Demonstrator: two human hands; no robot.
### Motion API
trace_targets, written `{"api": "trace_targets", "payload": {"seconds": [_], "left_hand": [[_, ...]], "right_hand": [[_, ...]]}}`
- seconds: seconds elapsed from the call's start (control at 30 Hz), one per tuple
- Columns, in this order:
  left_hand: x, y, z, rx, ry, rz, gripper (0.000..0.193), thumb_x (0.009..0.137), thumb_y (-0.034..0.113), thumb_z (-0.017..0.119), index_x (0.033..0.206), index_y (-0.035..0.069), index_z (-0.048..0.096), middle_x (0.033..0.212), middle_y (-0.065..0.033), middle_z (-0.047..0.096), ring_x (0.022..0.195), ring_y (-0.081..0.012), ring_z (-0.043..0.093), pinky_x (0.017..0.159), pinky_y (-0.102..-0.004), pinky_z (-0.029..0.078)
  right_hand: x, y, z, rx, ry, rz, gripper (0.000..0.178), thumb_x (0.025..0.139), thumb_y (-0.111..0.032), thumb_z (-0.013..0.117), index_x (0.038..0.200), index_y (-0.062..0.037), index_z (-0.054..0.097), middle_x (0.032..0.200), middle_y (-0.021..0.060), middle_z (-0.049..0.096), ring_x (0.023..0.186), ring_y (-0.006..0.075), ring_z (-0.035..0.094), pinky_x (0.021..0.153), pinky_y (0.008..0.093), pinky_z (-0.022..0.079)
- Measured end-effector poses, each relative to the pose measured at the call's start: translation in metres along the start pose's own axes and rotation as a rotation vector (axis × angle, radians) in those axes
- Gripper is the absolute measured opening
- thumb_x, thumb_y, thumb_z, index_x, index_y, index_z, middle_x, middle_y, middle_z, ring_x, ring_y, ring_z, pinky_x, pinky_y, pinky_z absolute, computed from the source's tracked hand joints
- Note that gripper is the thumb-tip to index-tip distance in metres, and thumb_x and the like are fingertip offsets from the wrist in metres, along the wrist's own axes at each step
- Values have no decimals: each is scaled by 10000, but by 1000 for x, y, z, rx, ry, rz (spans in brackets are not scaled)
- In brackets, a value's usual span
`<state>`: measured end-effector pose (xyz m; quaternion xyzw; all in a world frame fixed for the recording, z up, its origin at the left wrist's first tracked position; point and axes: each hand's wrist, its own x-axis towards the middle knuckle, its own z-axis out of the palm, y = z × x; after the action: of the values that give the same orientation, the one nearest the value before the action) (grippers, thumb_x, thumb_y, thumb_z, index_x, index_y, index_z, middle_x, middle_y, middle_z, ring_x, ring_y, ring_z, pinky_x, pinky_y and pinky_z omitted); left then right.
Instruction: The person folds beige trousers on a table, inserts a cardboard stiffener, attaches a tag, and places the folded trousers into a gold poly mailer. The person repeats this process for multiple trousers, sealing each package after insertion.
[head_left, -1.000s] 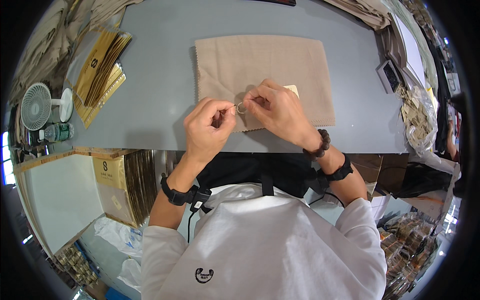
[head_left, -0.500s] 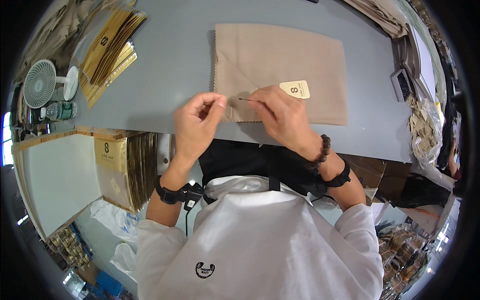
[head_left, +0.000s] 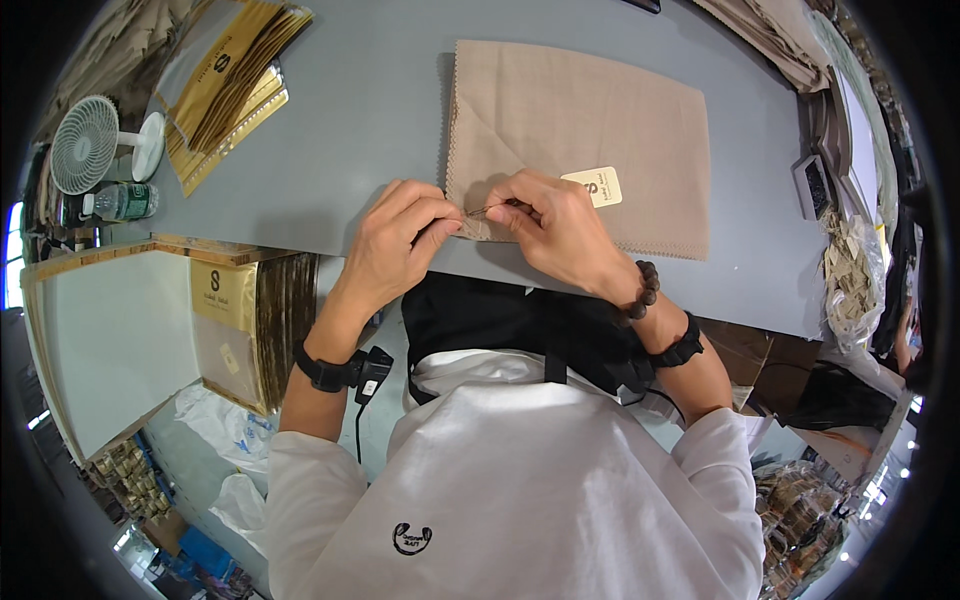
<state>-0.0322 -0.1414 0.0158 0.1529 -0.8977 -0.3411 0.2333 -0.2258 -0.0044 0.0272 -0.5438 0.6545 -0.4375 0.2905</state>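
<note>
A folded beige cloth [head_left: 590, 115] with zigzag-cut edges lies on the grey table in front of me. At its near left corner my left hand [head_left: 398, 236] is closed, thumb and fingers pinching the cloth's edge. Just to the right, my right hand [head_left: 562, 228] pinches a thin dark pin-like piece [head_left: 477, 212], whose tip reaches the left fingertips. Its exact kind is too small to make out. A cream tag [head_left: 604, 188] with rounded corners lies on the cloth beyond the right knuckles, partly covered by them.
Gold-topped clear packets [head_left: 225, 75] are fanned out at the far left, near a small white fan [head_left: 85, 145] and a plastic bottle [head_left: 125, 202]. An open box [head_left: 120, 340] with packed sleeves stands left of me. Beige cloths [head_left: 775, 40] are piled at the far right.
My hands have come together at the cloth's corner, and the thin dark piece now meets the left fingertips. Cloth and table appear shifted slightly as the view moved.
</note>
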Motion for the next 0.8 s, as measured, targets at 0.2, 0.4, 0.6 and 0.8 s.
{"api": "trace_targets", "payload": {"seconds": [0.2,0.4,0.6,0.8], "left_hand": [[1,1,4,-47,30,-44,94,958,135,732,947,44,715,944,-63,692,851,-274,630,752,-379,519],[2,1,6,-57,36,-63,105,964,137,726,943,37,702,933,-62,696,852,-281,634,760,-381,522],[5,4,10,-40,71,-49,86,987,96,704,977,13,681,903,-79,683,842,-247,648,743,-351,526],[-3,13,5,-317,211,-298,100,990,130,736,1008,31,730,911,-23,703,731,-85,636,609,-242,475]], "right_hand": [[4,-1,-1,-6,-40,8,36,932,-3,730,962,-1,710,887,100,702,739,226,688,657,342,533],[7,-3,3,-20,-73,-3,41,875,-1,709,901,-20,684,920,130,708,757,362,679,672,427,523],[9,1,7,84,-89,24,31,905,-40,726,923,-30,703,851,99,695,689,260,640,642,382,499],[14,5,4,275,-131,311,112,972,-128,732,991,-18,741,703,32,633,655,94,517,608,307,453]]}}
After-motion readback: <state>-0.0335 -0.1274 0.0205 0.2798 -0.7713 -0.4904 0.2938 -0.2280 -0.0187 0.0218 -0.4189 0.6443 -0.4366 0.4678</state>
